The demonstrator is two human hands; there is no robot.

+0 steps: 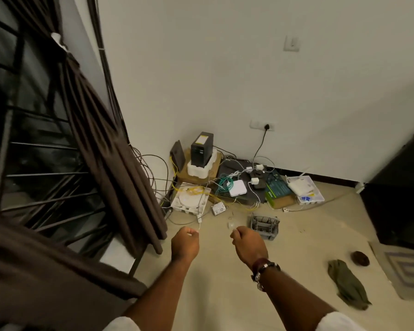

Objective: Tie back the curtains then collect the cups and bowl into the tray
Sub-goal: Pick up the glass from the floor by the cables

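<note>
step: tie back curtains | far curtain (101,139) gathered, white tie (58,40) high on it | near curtain (34,271) loose, left of and below left hand (185,244), long axis slanting up-left; left hand nearer | right hand (249,243) | both hands: fingers curled, seemingly holding nothing | cups, bowl, tray: not visible

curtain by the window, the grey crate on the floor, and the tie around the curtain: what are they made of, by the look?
Curtain: dark brown woven fabric, matte; it hangs in soft folds. Grey crate: likely moulded plastic, dull finish, with ribbed slotted walls. Tie: white, cinching the folds; too small to tell cloth from cord or plastic.
</note>
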